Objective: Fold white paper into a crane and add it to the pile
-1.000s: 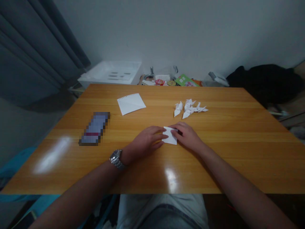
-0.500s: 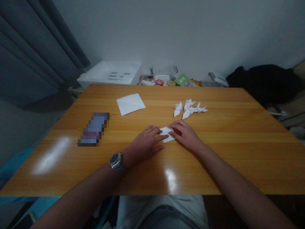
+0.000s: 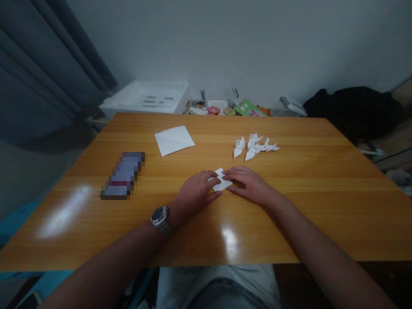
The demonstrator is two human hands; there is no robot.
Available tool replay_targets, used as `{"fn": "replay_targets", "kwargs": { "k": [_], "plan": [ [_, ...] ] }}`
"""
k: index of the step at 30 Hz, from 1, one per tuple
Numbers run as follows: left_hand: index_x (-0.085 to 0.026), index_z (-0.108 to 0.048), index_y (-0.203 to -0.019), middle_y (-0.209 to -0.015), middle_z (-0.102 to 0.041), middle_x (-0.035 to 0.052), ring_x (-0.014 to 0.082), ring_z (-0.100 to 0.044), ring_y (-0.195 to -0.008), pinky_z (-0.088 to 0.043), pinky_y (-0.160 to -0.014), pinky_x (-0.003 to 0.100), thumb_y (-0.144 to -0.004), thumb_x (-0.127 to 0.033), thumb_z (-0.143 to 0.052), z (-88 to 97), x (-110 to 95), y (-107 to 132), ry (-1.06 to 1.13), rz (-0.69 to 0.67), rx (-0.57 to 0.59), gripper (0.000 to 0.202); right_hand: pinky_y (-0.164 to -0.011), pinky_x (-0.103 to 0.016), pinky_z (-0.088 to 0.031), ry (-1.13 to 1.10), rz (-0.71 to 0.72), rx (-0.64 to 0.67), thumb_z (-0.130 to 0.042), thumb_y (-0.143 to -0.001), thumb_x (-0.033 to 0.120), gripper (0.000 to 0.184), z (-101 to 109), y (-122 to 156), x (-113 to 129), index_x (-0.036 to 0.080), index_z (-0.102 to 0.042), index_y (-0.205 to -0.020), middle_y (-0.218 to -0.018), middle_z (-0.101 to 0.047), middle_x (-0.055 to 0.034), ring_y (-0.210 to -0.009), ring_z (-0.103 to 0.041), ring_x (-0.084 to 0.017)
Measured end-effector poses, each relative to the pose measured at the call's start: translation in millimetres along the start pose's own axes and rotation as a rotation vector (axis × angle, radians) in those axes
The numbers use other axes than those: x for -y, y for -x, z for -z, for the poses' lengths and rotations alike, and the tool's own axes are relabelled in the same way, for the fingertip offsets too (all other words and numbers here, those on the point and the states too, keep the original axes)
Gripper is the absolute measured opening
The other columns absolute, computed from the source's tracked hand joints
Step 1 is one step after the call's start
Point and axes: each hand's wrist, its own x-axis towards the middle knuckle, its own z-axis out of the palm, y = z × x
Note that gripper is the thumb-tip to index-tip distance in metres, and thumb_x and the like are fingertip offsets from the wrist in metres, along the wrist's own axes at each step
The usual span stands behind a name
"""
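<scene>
Near the front edge of the tabletop (image 3: 289, 223), both arms reach in. The left hand (image 3: 195, 194) wears a watch (image 3: 160, 219) on its wrist. Its fingers lie flat and close together, pressing on the left side of a small folded paper (image 3: 221, 180). The right hand (image 3: 249, 186) lies flat too, with its fingers stretched out side by side, and its tips press the right side of the paper. The paper sits about in the middle of the tabletop. It may be folded more than once, but it is too small to tell. Farther back, toward the right, lie little white paper cranes (image 3: 255, 146). Toward the back left lies a flat white sheet (image 3: 174, 140). Near the left edge is a blurred dark thing (image 3: 122, 175).
</scene>
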Motion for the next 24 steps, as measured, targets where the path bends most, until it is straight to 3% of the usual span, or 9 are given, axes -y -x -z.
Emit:
{"fn": "replay_targets", "kwargs": {
  "k": [5, 9, 15, 19, 24],
  "plan": [
    [-0.019, -0.066, -0.119, -0.125, -0.066, 0.0086, 0.0249, -0.064, -0.112, -0.056, -0.095, 0.040, -0.098, -0.033, -0.060, 2.4, -2, -1, 0.007, 0.037, -0.008, 0.026, -0.108, -0.048, -0.048, -0.073, -0.041, -0.001, -0.069, -0.091, 0.023, 0.034, 3, 0, 2, 0.026, -0.068, -0.125, -0.131, -0.070, -0.0083, -0.124, -0.062, -0.025],
    [-0.020, -0.066, -0.119, -0.126, -0.067, 0.0084, 0.0244, -0.065, -0.111, -0.057, -0.094, 0.039, -0.098, -0.032, -0.058, 2.4, 0, -1, 0.015, 0.038, -0.006, 0.025, -0.103, -0.046, -0.051, -0.146, -0.102, 0.005, -0.066, -0.093, 0.020, 0.023, 7, -1, 3, 0.025, -0.070, -0.115, -0.128, -0.071, -0.0078, -0.119, -0.065, -0.023],
    [-0.022, -0.068, -0.121, -0.134, -0.065, 0.0102, 0.0254, -0.064, -0.119, -0.056, -0.099, 0.040, -0.098, -0.041, -0.060, -0.6, 9, 5, 0.059, -0.068, -0.018, 0.031, -0.101, -0.048, -0.052, -0.186, -0.121, -0.013, -0.061, -0.096, 0.022, 0.014, 9, -1, 2, 0.025, -0.072, -0.104, -0.125, -0.073, -0.0079, -0.116, -0.067, -0.023],
    [-0.023, -0.070, -0.120, -0.147, -0.056, 0.0101, 0.0241, -0.060, -0.129, -0.050, -0.109, 0.040, -0.101, -0.041, -0.056, 4.8, 15, 8, 0.154, -0.151, 0.073, 0.030, -0.101, -0.047, -0.052, -0.184, -0.124, -0.019, -0.059, -0.098, 0.022, 0.015, 10, 1, 0, 0.025, -0.071, -0.106, -0.124, -0.073, -0.0077, -0.115, -0.067, -0.023],
    [-0.025, -0.066, -0.133, -0.150, -0.052, 0.0126, 0.0287, -0.055, -0.134, -0.048, -0.112, 0.044, -0.099, -0.042, -0.058, 12.3, 13, 8, 0.136, -0.179, 0.176, 0.039, -0.100, -0.044, -0.051, -0.145, -0.097, -0.027, -0.055, -0.101, 0.024, 0.016, 9, 0, -4, 0.024, -0.070, -0.106, -0.121, -0.072, -0.0083, -0.113, -0.065, -0.022]
  ]
}}
